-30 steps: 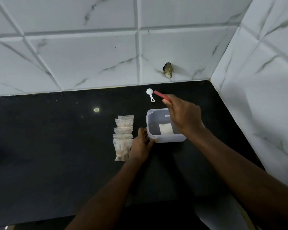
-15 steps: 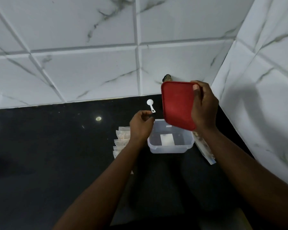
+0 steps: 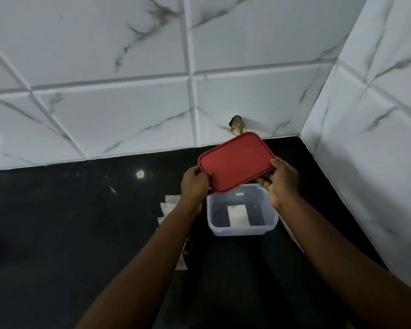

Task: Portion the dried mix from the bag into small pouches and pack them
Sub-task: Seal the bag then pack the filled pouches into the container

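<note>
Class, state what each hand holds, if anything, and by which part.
Both hold the flat red rectangular plastic lid: the left hand grips its left edge, the right hand its right corner.

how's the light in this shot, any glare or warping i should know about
Head view: dim overall; the black countertop swallows detail, and the pouches left of the clear container barely show; one small glare spot sits on the counter; grout lines of the wall tiles bow from the wide lens; the red lid, gripped by left hand and right hand, looks sharp.
</note>
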### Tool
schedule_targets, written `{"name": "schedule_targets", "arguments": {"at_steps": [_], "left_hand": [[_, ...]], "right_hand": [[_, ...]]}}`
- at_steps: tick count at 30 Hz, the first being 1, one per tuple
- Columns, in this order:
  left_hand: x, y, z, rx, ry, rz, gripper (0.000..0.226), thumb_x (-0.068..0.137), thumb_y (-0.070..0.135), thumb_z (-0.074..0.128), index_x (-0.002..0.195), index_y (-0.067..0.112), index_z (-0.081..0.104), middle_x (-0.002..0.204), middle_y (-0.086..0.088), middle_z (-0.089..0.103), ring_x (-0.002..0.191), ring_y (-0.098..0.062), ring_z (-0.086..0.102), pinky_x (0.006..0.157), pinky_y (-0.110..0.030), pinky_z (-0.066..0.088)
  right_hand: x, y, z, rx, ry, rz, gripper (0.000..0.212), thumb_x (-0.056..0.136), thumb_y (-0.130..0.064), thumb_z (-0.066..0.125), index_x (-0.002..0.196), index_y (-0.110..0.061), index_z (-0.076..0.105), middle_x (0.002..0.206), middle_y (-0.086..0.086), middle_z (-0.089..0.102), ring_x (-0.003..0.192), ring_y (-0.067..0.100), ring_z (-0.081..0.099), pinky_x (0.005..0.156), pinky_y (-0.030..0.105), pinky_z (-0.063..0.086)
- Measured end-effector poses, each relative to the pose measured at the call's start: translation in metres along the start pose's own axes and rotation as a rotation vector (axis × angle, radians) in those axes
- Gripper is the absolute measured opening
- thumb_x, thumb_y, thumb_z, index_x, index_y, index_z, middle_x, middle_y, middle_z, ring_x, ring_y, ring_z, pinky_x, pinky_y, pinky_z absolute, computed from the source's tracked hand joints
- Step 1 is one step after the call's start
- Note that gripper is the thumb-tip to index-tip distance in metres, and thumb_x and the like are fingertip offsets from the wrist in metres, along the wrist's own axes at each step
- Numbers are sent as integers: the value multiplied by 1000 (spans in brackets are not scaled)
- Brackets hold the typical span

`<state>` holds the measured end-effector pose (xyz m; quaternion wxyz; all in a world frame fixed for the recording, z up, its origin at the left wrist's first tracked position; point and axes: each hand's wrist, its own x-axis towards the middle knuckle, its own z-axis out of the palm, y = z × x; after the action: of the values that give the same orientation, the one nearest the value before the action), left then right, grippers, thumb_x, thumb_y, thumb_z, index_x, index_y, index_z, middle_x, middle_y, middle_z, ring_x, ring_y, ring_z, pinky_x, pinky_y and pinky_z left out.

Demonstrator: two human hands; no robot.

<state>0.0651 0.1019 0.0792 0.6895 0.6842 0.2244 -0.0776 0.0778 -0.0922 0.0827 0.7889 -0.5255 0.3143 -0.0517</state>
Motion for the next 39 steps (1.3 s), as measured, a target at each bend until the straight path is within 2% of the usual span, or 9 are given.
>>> {"name": "schedule_targets", "arguments": {"at_steps": [6, 8, 12, 15, 18, 21, 32, 35, 39], "left_hand": [[47, 19, 10, 118, -34, 49, 29, 103, 1, 49, 121, 17, 66, 102, -8, 71, 78, -17, 64, 61, -29, 55], [65, 27, 18, 186, -31, 42, 31, 101, 3, 54, 127, 12, 68, 99, -9, 72, 79, -20, 66, 69, -38, 61], [100, 35, 39, 302, -1, 56, 28, 96, 4, 65, 122, 10, 72, 94, -10, 73, 70, -17, 69, 61, -28, 61], [121, 31, 57, 330, 16, 19, 24, 89, 3, 76, 113, 3, 74, 94, -15, 76, 75, -25, 75, 73, -38, 66], [139, 19, 71, 436, 9, -9, 11, 85, 3, 80, 95, 5, 75, 85, -16, 74, 57, -19, 68, 61, -28, 64], [154, 6, 83, 478, -1, -46, 12, 85, 2, 81, 80, 8, 71, 84, -17, 74, 59, -21, 70, 71, -35, 65], [174, -17, 93, 625, 5, -96, 17, 84, 2, 79, 73, 10, 68, 83, -13, 72, 82, -30, 77, 79, -42, 65], [161, -13, 93, 656, 26, -6, 3, 85, 4, 70, 83, 4, 73, 86, -17, 73, 78, -31, 75, 74, -44, 65], [126, -2, 99, 735, -63, 233, 18, 87, 7, 65, 69, 9, 61, 69, -10, 63, 60, -13, 55, 60, -26, 51]], "right_hand": [[37, -7, -11, -303, -14, 9, 24, 97, -36, 60, 107, -15, 68, 92, 8, 71, 82, 21, 69, 77, 38, 61], [57, -15, -14, -443, 13, -51, 21, 97, -33, 63, 105, -16, 71, 88, 5, 69, 78, 18, 66, 75, 36, 59], [101, -32, -20, -656, 15, -126, 18, 93, -25, 67, 103, -13, 75, 78, 2, 66, 69, 15, 59, 66, 32, 51], [135, -37, -27, -833, -6, -157, 15, 89, -22, 71, 95, -9, 78, 76, 1, 65, 79, 19, 63, 81, 37, 54], [162, -29, -33, -956, -25, -163, 10, 85, -13, 70, 87, -10, 79, 80, 6, 70, 82, 24, 67, 89, 42, 58], [182, -16, -38, -984, 4, -110, 17, 82, -9, 67, 67, -13, 73, 75, 20, 73, 72, 35, 72, 80, 49, 62], [199, 9, -47, -981, 32, -43, 20, 81, -10, 77, 63, -15, 71, 73, 19, 73, 70, 32, 74, 79, 48, 63], [182, 5, -53, -1015, 17, -134, 10, 81, -14, 77, 72, -17, 74, 78, 15, 75, 78, 31, 74, 84, 48, 61], [142, -3, -69, -1014, -33, -193, 13, 81, -16, 74, 73, -26, 77, 77, 3, 75, 82, 25, 73, 87, 44, 60]]}}
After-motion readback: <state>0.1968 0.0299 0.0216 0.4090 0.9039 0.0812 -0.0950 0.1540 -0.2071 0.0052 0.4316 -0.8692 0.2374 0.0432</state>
